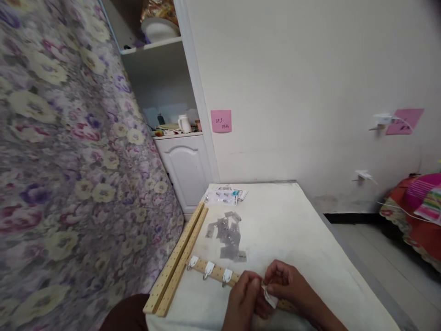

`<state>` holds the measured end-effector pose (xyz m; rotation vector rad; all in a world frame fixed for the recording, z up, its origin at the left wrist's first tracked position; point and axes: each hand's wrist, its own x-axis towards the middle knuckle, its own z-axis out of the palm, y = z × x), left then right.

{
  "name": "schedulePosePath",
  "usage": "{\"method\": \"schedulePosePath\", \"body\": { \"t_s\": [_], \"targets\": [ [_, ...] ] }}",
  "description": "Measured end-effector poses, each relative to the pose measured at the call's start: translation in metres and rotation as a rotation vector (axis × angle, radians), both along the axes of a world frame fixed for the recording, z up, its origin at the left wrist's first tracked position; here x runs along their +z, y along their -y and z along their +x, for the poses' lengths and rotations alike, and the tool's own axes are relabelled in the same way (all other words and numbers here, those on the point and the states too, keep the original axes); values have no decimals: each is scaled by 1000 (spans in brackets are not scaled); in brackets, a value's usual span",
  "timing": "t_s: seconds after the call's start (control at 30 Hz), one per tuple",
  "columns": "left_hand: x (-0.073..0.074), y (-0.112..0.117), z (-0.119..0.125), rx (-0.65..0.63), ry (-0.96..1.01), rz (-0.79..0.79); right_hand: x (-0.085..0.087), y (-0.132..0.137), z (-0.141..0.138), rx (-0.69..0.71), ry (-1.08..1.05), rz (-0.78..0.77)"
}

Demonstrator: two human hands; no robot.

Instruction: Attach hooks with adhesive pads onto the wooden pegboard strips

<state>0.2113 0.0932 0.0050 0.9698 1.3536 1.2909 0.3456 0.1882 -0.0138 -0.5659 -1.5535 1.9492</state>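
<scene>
Over the near part of the table, my left hand [243, 299] and my right hand [292, 286] meet with fingers curled in. A white hook [271, 299] with a metal part is pinched by my right hand, while the closed left fingers press close beside it; what they hold is hidden. Beneath both hands runs a perforated wooden strip [217, 272], partly covered by them. Along its left part sit several white hooks, among them a left one [193, 262], a middle one [209, 268] and one nearest my left hand [227, 276].
Two longer perforated wooden strips [184, 255] lie along the table's left edge. Small clear plastic bags [228, 236] are scattered mid-table. Hook packaging [222, 196] lies at the far end. A floral curtain [79, 174] hangs at left, near a white cabinet [186, 168].
</scene>
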Motion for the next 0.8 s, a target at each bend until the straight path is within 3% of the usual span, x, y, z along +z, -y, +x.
{"method": "schedulePosePath", "body": {
  "t_s": [0.27, 0.5, 0.67, 0.8],
  "targets": [
    [-8, -2, -1, 102, 35, -19, -5, 1, -1, -33, 94, -15],
    [-12, -2, -4, 145, -15, 35, 0, 3, 2, 12, 2, -94],
    [-10, 2, 12, 93, 243, -75, 3, -4, 10, -53, 65, 16],
    [-25, 7, 28, 43, 502, -161, 7, -9, 22, -29, 149, 85]
  ]
}}
